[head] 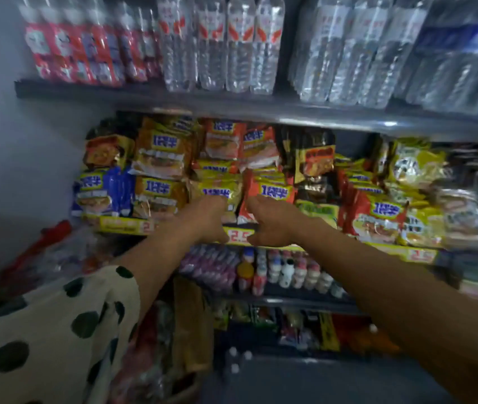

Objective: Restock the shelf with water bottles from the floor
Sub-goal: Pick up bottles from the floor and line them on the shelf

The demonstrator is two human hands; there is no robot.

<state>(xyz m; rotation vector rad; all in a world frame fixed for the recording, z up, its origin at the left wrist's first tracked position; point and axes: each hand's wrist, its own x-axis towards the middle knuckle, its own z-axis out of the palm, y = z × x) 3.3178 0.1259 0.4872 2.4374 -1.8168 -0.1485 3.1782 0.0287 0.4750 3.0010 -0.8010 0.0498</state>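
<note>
Left hand (207, 220) and right hand (272, 223), fingers curled, reach the yellow and red crinkly noodle packets (240, 196) at centre; actual grasp cannot be told. Clear plastic water bottles (226, 45) stand at 12 o'clock on the grey metal top shelf (261, 107)

Both arms reach to the noodle shelf (261, 233); left hand (208, 218) and right hand (272, 221) sit close together at the noodle packets (223, 193), grip unclear from blur; water bottles (232, 45) stand on the top shelf (232, 104); small drink bottles (287, 272) one level below the hands.
</note>
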